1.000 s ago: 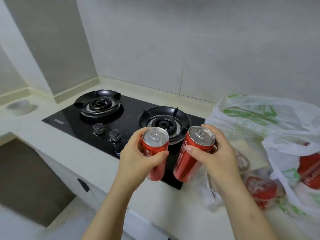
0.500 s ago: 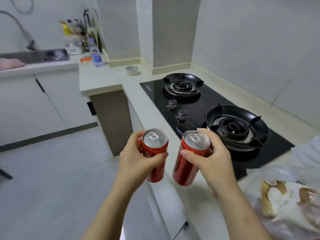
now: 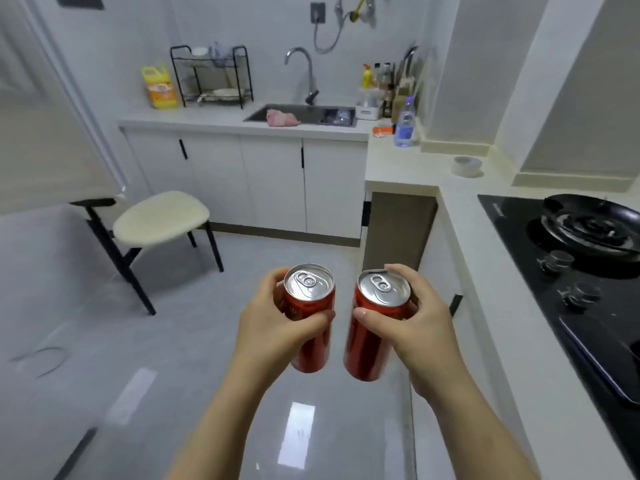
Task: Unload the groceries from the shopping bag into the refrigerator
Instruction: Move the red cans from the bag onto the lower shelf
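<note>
The person stands on the kitchen floor (image 3: 166,341) with a red can in each hand. Both cans are held out in front at about the same height, over the floor and just left of the counter (image 3: 519,341) edge.

The left hand (image 3: 273,329) is wrapped round the left can (image 3: 309,284). Its fingers (image 3: 277,277) curl behind the can near the rim, and the thumb lies across the red front. The right hand (image 3: 420,327) grips the right can (image 3: 383,289) the same way, with the thumb pressed across the front and the rest curled round the far side. Both cans lean a little, silver tops up with the pull tabs lying flat. They sit close side by side without touching.

Across the room the sink (image 3: 311,112) holds a pink cloth (image 3: 281,118) at its left end. Something lies in its right part, too blurred to name. A curved tap (image 3: 304,69) arches over it. To the left a black wire rack (image 3: 211,76) carries pale dishes, with a yellow jug (image 3: 159,86) just beside it. In the corner a white tub (image 3: 367,112) sits in front of a cluster of bottles. A clear water bottle (image 3: 405,124) with a blue label stands nearby on the counter. Further along is a small pale round bowl (image 3: 467,166); I cannot tell what is in it. A black hob (image 3: 512,216) is set into the counter on the right, and a cream stool (image 3: 161,218) stands on the floor at the left.
</note>
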`<action>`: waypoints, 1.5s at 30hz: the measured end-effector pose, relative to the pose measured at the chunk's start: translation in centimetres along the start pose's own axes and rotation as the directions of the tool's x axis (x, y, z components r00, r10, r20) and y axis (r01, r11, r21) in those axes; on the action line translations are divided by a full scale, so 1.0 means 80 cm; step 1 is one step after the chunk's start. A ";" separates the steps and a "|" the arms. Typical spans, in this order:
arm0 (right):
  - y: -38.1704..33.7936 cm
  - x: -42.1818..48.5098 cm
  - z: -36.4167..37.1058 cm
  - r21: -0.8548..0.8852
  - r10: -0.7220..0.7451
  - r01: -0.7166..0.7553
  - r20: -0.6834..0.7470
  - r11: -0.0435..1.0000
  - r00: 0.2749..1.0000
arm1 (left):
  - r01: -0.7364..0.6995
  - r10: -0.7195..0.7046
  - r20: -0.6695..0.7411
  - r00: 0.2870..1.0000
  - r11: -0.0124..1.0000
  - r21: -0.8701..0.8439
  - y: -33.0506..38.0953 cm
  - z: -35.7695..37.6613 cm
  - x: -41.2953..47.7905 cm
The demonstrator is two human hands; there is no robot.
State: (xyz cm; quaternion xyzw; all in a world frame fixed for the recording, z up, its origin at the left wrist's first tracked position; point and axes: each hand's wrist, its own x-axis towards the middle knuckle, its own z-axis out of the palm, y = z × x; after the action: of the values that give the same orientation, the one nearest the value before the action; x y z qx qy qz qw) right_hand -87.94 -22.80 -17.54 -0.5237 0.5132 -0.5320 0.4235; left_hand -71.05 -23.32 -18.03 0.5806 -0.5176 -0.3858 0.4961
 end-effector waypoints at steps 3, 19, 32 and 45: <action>-0.008 0.012 0.072 0.005 -0.015 0.014 0.122 1.000 0.992 | 0.021 -0.019 -0.126 0.992 1.000 0.014 -0.012 -0.069 0.003; -0.061 -0.013 0.512 0.119 -0.114 0.046 0.676 0.992 0.728 | 0.104 -0.033 -0.656 0.754 0.992 0.069 -0.077 -0.464 -0.027; -0.129 -0.067 0.748 0.204 -0.190 0.007 0.897 0.979 0.399 | 0.163 0.006 -0.929 0.371 0.984 0.072 -0.067 -0.664 -0.094; -0.242 -0.040 0.981 0.412 -0.406 -0.041 0.908 0.910 0.101 | 0.161 0.144 -0.975 0.167 0.972 0.171 -0.017 -0.861 -0.029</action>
State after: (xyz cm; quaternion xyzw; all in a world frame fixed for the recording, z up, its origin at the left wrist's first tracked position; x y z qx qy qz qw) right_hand -8.15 -25.48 -4.71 -0.7216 -0.0648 -0.1801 0.6653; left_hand -4.90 -8.89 -5.04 0.7488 -0.1126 0.1418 0.6376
